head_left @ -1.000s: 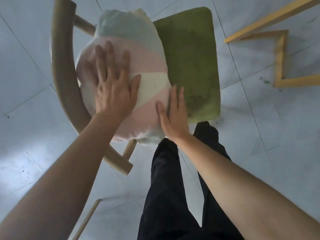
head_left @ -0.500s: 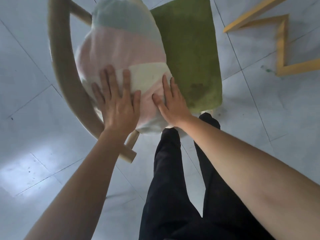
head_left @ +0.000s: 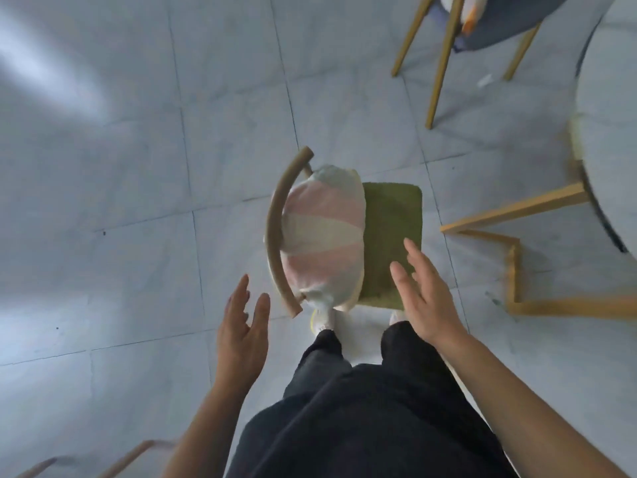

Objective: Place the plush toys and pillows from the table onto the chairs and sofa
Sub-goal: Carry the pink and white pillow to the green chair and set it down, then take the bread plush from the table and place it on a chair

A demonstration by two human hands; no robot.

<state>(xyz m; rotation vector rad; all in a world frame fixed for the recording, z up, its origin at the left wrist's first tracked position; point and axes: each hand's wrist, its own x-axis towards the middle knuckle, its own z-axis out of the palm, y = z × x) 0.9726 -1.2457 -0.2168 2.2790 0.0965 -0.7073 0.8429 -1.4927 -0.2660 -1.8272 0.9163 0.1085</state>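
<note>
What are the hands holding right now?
Nothing. The left hand and right hand are open, clear of the striped pillow on the chair.

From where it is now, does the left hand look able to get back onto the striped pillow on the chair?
Probably yes. The left hand is open and empty, just short of the pillow. Only the chair's curved backrest lies between them, and the hand would likely reach over it.

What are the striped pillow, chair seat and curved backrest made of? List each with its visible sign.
Striped pillow: soft woven fabric, matte; it bulges and creases.
Chair seat: green plush or velvety upholstery; fuzzy, mottled nap.
Curved backrest: probably wood, smooth matte tan; could be painted metal.
</note>
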